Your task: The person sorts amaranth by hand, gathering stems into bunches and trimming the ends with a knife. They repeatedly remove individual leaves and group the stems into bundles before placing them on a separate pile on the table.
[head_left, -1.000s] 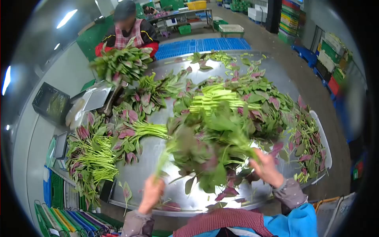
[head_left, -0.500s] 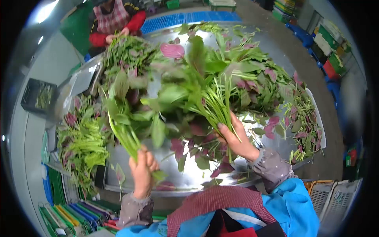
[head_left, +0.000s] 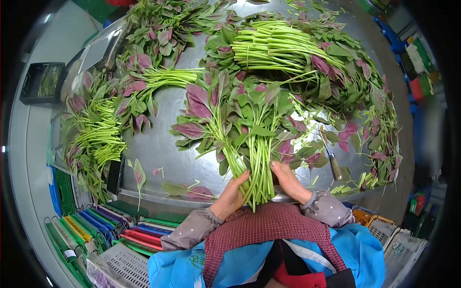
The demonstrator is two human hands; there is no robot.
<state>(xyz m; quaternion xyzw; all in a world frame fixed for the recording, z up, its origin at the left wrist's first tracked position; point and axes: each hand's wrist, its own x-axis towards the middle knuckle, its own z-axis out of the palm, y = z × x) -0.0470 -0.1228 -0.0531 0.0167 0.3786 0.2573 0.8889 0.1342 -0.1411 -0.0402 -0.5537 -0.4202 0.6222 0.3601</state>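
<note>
A bunch of amaranth greens [head_left: 259, 156], with green stems and purple-green leaves, lies at the near edge of the metal table [head_left: 165, 129], stem ends toward me. My left hand [head_left: 231, 198] is closed around its stems from the left, thumb on top. From the right, my right hand [head_left: 289, 182] grips the same stems, its fingers mostly hidden. Right of the bunch lies a knife [head_left: 334, 165] with a wooden handle, among loose leaves. Behind it is a large pile of amaranth, its cut stems [head_left: 283, 48] facing left.
A small amaranth bundle [head_left: 168, 79] and a stacked heap [head_left: 98, 132] lie on the left. Trimmed stem scraps [head_left: 367, 180] litter the right edge. A black crate [head_left: 43, 84] stands far left. Coloured crates [head_left: 96, 221] are below the table. A red sleeve [head_left: 120, 2] shows at the top.
My hands, which held separate bunches raised and apart, have come together low at the table edge on one bunch. The view has tilted down, and the knife and large pile's stems now show.
</note>
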